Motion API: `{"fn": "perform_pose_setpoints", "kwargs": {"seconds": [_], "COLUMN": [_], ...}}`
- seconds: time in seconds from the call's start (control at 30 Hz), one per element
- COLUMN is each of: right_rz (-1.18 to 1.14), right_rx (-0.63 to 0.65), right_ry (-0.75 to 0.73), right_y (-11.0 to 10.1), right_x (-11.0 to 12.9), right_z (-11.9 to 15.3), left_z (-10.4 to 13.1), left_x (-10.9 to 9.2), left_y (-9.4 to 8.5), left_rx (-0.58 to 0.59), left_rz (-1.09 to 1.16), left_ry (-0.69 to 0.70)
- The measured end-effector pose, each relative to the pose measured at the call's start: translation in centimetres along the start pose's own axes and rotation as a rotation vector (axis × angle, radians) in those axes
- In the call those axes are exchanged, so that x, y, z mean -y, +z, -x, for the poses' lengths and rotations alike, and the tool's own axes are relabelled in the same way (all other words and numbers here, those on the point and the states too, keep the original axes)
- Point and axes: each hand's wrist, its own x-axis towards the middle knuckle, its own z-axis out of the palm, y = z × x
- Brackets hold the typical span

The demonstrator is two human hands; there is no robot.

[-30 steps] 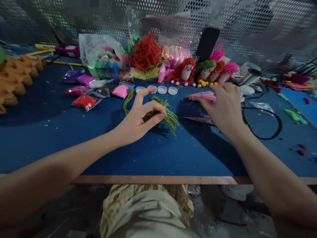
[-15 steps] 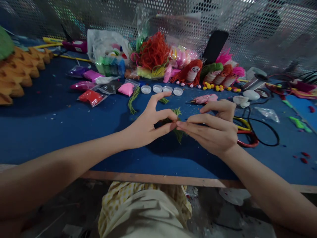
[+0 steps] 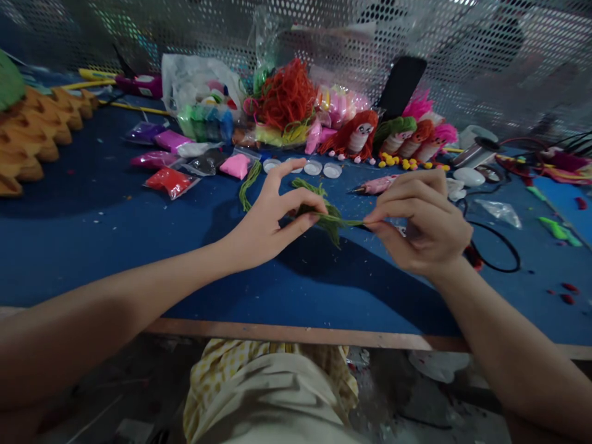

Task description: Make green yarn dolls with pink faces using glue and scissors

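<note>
Between my hands, just above the blue table, is a bunch of green yarn (image 3: 332,223). My left hand (image 3: 276,221) pinches it between thumb and a finger, with the index finger stretched out above. On the other side, my right hand (image 3: 419,221) pinches the tip of a few strands and holds them taut to the right. Some yarn ends hang loose below the pinch. Another hank of green yarn (image 3: 250,186) lies on the table beyond my left wrist. Several clear round caps (image 3: 332,170) sit behind my left hand, one partly hidden by it.
Yarn-haired dolls (image 3: 359,135) stand at the back, near a heap of red yarn (image 3: 290,92) and bags of coloured clay (image 3: 171,182). A pink pen-like tool (image 3: 377,185) lies behind my right hand. A black cord (image 3: 511,265) loops at right. An egg tray (image 3: 34,135) is far left.
My right hand has moved right, away from my left, drawing yarn strands out straight. My left hand has shifted slightly left. The yarn bunch shows more now.
</note>
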Motion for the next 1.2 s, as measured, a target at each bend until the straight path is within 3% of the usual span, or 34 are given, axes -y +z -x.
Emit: {"fn": "perform_pose_setpoints", "kwargs": {"seconds": [0.17, 0.3, 0.5, 0.67, 1.2], "right_rz": [0.141, 0.274, 0.055, -0.009, 0.028], "right_rx": [0.125, 0.133, 0.088, 0.077, 0.102], "right_ry": [-0.030, -0.021, 0.177, 0.276, 0.210], "right_y": [-2.1, -1.4, 1.0, 1.4, 1.6], "right_x": [-2.4, -2.1, 0.6, 1.3, 1.6], "right_z": [0.4, 0.6, 0.1, 0.1, 0.0], "left_z": [-0.1, -0.1, 0.0, 0.0, 0.1], "left_x": [0.8, 1.1, 0.6, 0.1, 0.1], "left_y": [0.3, 0.8, 1.2, 0.9, 1.2], "left_rx": [-0.114, -0.170, -0.109, -0.057, -0.053], "left_rz": [0.067, 0.166, 0.263, 0.262, 0.307], "left_ry": [-0.019, -0.062, -0.078, -0.042, -0.046]}}
